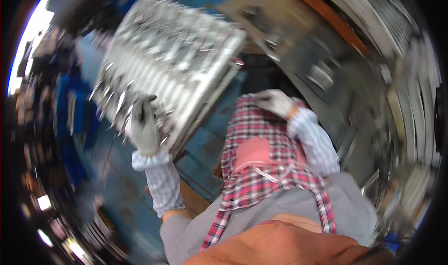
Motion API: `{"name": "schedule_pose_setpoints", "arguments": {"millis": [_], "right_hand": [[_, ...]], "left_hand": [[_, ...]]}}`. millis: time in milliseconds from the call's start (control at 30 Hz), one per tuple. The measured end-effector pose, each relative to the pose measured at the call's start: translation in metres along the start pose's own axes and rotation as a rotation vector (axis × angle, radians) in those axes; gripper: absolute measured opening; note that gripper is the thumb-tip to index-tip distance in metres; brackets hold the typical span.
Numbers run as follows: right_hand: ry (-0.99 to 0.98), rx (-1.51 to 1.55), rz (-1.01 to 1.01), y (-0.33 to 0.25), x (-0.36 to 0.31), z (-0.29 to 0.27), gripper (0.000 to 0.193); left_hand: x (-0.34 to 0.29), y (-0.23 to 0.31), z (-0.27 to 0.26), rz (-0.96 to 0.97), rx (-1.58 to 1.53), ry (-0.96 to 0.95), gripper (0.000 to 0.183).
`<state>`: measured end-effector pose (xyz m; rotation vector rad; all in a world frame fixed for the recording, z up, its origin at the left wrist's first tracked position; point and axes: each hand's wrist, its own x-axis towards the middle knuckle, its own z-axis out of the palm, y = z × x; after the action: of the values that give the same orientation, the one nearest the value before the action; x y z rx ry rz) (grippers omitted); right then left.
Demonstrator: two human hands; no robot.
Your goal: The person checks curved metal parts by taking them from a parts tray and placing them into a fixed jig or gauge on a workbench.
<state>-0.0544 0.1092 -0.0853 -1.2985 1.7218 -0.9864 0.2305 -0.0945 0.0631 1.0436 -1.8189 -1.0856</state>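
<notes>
My left hand [143, 126], in a pale glove with a dark fingertip area, reaches over the near corner of a white ribbed tray [205, 84]. Its fingers look stretched out among thin shiny metal pieces [120, 101], though motion blurs them. More metal pieces lie in rows across the tray's far half. My right hand [276, 102], also gloved, is by the far edge of the red checked apron [254, 125] over my lap. The fingers of that hand are smeared, and I cannot make out anything in them.
To the right stands a grey worktop or machine bed [345, 106] with a shiny metal block [322, 76] on it. An orange bar [331, 20] runs along the far right. Blue floor [116, 190] shows beneath the tray. Blurred blue containers [72, 111] stand at left.
</notes>
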Motion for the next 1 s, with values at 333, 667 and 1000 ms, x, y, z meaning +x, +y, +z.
{"name": "schedule_pose_setpoints", "arguments": {"millis": [333,667,1000], "right_hand": [[0.694,0.401,0.287,0.023,-0.084,-0.092,0.024],[0.651,-1.001,0.315,0.084,-0.075,-0.157,0.033],[1.04,0.457,0.054,0.091,-0.094,-0.146,0.04]], "left_hand": [[-0.095,-0.023,0.263,0.654,-0.086,-0.967,0.032],[-0.076,-0.028,0.386,0.093,-0.097,-0.715,0.022],[-0.054,-0.012,0.442,0.192,-0.028,-0.673,0.023]]}}
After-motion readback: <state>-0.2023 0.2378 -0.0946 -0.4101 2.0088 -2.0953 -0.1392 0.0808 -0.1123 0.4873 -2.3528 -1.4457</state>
